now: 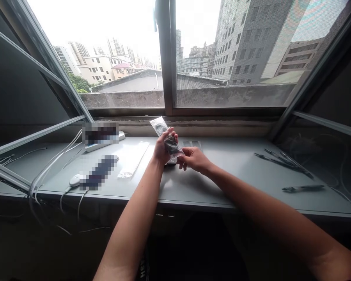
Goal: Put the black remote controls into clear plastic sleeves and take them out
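A clear plastic bag [173, 147] with something dark inside hangs tilted above the middle of the desk. My left hand [163, 147] is wrapped round its middle, and the bag's upper end sticks out past the fingers toward the window. At the lower right end, my right hand [194, 158] pinches the bag's edge between thumb and fingers. A small dark object lies on the desk beneath the hands, mostly hidden by them. Behind my right hand lies a flat, clear packet, partly covered.
On the grey desk [210, 191], a long clear plastic sleeve [133, 160] lies left of my hands. Farther left are a white power strip [121, 135], blurred-out items and white cables [36, 183]. Pens [302, 189] lie at right. A window frame [167, 58] stands behind.
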Demonstrator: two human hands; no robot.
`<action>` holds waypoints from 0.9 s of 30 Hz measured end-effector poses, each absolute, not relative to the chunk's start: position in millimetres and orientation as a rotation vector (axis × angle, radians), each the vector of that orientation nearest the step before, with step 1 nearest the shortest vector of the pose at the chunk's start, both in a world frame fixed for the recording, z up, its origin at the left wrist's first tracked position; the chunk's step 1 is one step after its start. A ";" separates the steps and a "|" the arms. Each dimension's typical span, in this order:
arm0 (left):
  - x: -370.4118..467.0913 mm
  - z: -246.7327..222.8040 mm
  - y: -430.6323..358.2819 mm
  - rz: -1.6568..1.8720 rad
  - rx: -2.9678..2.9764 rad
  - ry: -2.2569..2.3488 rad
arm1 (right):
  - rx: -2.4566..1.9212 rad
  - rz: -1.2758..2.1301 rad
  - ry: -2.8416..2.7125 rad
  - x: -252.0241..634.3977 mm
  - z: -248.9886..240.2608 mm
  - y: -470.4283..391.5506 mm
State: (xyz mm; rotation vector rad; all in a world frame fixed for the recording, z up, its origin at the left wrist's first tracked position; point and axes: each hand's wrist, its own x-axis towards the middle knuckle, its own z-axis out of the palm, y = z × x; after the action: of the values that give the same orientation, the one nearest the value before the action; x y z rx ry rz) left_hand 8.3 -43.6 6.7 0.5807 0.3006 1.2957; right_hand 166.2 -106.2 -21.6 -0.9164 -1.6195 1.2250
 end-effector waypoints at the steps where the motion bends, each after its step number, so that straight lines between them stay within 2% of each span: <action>1: 8.0 6.8 -42.6 1.335 0.552 0.299 | -0.929 1.226 -1.627 166.5 -20.9 -107.0; 7: -1.5 7.7 -30.7 1.567 0.361 0.336 | -1.000 1.238 -1.763 162.7 -18.0 -115.5; 19: 14.8 5.4 -43.6 1.268 0.540 0.323 | -1.029 1.104 -1.556 156.9 -26.0 -112.4; 24: 7.9 6.2 -35.5 1.407 0.415 0.370 | -1.088 1.120 -1.655 159.4 -23.4 -114.2; 27: -0.6 4.9 -26.2 1.504 0.273 0.378 | -1.021 1.297 -1.615 159.3 -20.3 -115.3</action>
State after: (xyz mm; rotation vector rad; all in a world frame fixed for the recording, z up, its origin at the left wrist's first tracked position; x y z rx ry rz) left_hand -0.6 -26.2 4.9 0.2733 0.3784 1.5037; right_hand 159.3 -115.3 -20.3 -1.0214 -1.6152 1.2967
